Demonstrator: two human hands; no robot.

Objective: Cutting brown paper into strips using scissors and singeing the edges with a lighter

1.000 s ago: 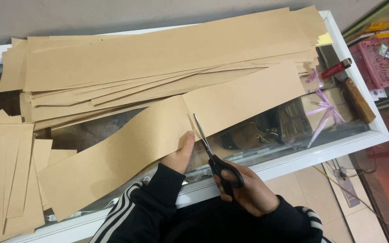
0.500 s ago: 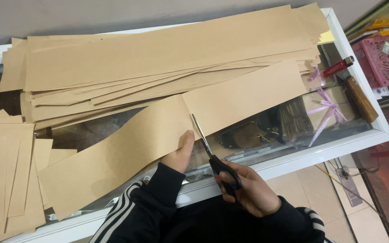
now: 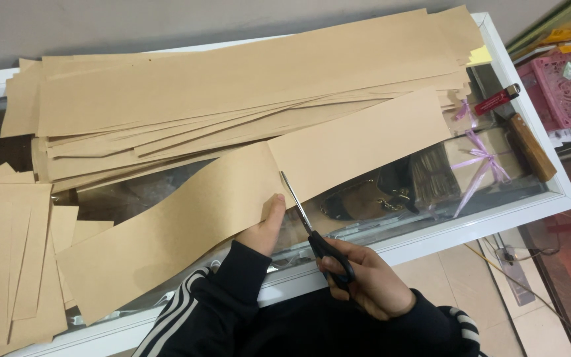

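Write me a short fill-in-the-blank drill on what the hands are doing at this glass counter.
1. The right hand holds black-handled ____.
2. The left hand steadies a long strip of ____ paper.
3. The blades enter the strip from its ____ edge.
4. A red lighter lies to the strip's ____.

Missing words: scissors; brown; near; right
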